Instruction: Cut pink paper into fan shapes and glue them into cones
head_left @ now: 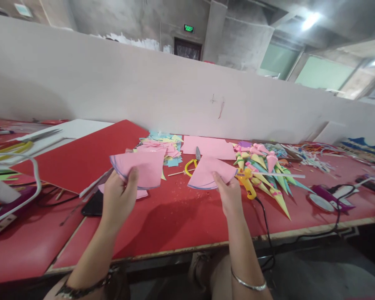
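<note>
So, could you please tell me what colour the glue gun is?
The glue gun is yellow, seen best in the head view.

Two hands (120,199) (231,193), two scissors (198,153) (26,146)

Two pink paper wedges (146,166) with blue-lined curved edges were held up, apart, one per hand, above the red tabletop (175,229).

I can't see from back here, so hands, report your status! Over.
Left hand gripping pink paper wedge. Right hand gripping another wedge. Yellow-handled scissors between them, just beyond; yellow glue gun beside right hand.
</note>
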Available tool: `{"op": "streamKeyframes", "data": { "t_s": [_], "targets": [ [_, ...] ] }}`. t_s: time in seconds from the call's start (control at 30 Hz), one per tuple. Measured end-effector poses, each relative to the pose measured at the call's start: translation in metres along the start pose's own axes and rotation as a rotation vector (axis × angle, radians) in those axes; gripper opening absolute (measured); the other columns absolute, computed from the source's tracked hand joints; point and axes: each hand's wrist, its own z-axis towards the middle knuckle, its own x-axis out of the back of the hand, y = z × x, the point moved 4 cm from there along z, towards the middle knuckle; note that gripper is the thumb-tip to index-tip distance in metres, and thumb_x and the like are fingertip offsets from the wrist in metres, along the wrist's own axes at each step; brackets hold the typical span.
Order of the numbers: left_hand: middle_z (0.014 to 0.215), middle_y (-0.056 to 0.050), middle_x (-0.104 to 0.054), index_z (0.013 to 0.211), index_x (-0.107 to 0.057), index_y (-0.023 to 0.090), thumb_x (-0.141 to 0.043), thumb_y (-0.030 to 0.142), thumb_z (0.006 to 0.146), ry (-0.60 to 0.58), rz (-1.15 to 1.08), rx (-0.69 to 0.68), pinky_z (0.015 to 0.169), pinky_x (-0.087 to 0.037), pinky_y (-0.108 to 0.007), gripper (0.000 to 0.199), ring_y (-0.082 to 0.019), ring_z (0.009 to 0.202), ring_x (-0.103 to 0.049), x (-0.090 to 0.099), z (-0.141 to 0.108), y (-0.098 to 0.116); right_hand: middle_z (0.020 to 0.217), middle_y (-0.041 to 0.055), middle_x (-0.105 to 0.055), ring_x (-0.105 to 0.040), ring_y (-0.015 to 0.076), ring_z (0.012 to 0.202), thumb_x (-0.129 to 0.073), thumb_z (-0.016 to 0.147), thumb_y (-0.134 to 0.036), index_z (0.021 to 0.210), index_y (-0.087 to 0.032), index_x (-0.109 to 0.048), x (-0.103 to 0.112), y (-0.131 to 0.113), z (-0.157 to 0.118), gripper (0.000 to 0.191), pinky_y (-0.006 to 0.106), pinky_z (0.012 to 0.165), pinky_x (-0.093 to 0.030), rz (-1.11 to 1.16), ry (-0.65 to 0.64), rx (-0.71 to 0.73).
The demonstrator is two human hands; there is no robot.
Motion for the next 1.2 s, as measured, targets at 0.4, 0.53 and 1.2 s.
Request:
{"op": "streamKeyframes", "data": {
  "t_s": [0.4,0.53,1.2],
  "targets": [
    [0.076,-0.004,-0.059,0.064,-0.05,0.022,-0.038,0.037,0.083,-0.001,0.214,-0.251,0.067,-0.043,-0.028,0.027,-0.02,0.075,-0.057,-0.008,-0.009,0.01,0.102,0.0065,-0.058,-0.055,0.0198,0.099,-0.047,0.069,-0.005,0.094,-0.023,-0.067,-0.019,-0.002,-0.007,0.036,0.034,0.089,-0.042,-0.461,-0.378,0.41],
    [0.068,-0.003,-0.055,0.062,-0.046,0.022,-0.038,0.038,0.084,-0.017,0.235,-0.235,0.06,-0.039,-0.027,0.029,-0.018,0.067,-0.054,-0.01,-0.012,0.009,0.138,0.0068,-0.035,-0.037,0.0223,0.125,-0.037,0.071,0.003,0.125,-0.029,-0.048,-0.027,0.023,-0.019,0.064,0.04,0.098,-0.035,-0.682,-0.671,0.327],
    [0.076,-0.004,-0.062,0.091,-0.063,0.019,-0.045,0.018,0.084,-0.172,0.383,-0.813,0.057,-0.042,-0.024,0.019,-0.015,0.067,-0.058,-0.045,-0.044,0.018,0.088,0.004,-0.062,-0.058,0.017,0.087,-0.052,0.078,-0.011,0.084,-0.021,-0.063,-0.047,-0.023,-0.041,0.016,0.029,0.079,-0.045,-0.324,-0.631,0.494]
  ]
}}
